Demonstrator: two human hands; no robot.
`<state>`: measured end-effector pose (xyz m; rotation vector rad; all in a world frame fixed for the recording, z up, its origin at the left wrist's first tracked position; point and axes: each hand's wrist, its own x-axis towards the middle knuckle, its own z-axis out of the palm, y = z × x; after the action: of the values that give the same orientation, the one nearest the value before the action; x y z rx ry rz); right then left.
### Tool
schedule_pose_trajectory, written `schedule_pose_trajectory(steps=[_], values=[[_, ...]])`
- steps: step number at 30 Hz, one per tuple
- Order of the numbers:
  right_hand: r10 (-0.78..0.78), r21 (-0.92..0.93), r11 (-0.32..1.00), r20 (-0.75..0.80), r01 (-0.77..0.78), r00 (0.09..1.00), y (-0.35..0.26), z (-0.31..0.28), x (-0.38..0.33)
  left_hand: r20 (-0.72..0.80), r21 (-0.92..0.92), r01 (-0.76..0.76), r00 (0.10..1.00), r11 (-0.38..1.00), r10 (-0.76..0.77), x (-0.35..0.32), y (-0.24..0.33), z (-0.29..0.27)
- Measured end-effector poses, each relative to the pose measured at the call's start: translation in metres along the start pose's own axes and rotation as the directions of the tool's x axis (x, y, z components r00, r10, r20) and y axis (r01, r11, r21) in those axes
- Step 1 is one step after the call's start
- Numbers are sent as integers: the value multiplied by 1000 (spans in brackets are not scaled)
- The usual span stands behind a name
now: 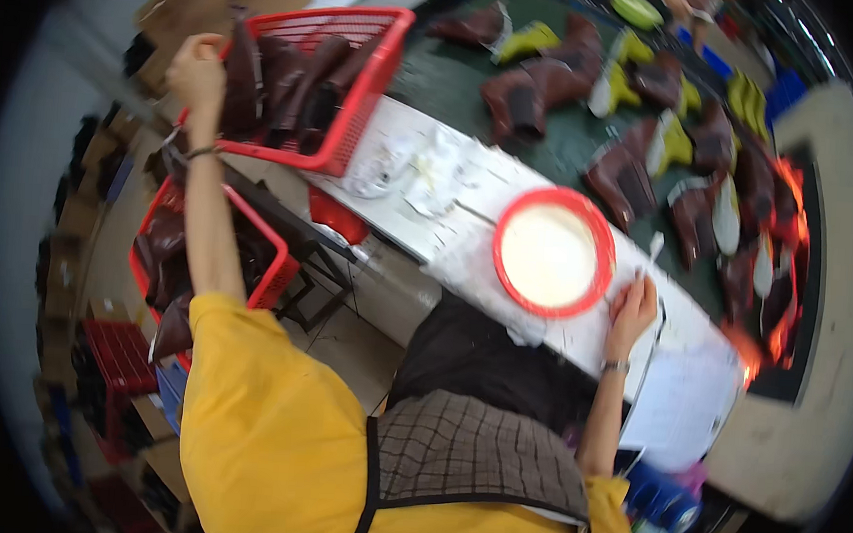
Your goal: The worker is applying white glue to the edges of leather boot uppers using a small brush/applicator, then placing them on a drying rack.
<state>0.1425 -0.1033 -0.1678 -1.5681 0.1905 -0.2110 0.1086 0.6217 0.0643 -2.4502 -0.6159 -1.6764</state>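
Note:
My left hand (pixel 198 82) is raised at the left side of a red plastic basket (pixel 367 97), its fingers curled closed beside a dark brown boot upper (pixel 244 84). What those fingers hold, if anything, is hidden. More brown uppers stand packed in the basket. At the right, over the white table (pixel 486 177), my right hand (pixel 632 313) is closed around the thin handle of a small brush with a white tip (pixel 655 245). Just left of that hand sits a red-rimmed bowl (pixel 605 263) of creamy white liquid.
Beyond the table runs a green conveyor belt (pixel 458 73) carrying brown boots (pixel 545 83) and yellow-green shoe lasts (pixel 530 41). An orange-glowing opening (pixel 788 259) is at its right end. A second red basket (pixel 267 281) of uppers stands lower left. Paper sheets (pixel 682 404) lie at right.

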Motion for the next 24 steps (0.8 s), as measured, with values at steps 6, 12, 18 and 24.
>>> schedule_pose_trajectory(steps=[6,12,18,24], values=[[-418,-367,819,146,441,897,-59,-7,-3,342,50,55,937,997,-69,1,-11,36],[-369,-574,681,267,455,890,-109,-14,-43,578,374,204,712,905,-399,-69,-83,85],[-327,-677,596,287,432,900,-123,-19,-53,260,180,143,947,973,-187,5,-62,42],[-352,-598,662,283,452,892,-125,-14,-47,427,-61,51,904,997,-20,20,-94,69]])
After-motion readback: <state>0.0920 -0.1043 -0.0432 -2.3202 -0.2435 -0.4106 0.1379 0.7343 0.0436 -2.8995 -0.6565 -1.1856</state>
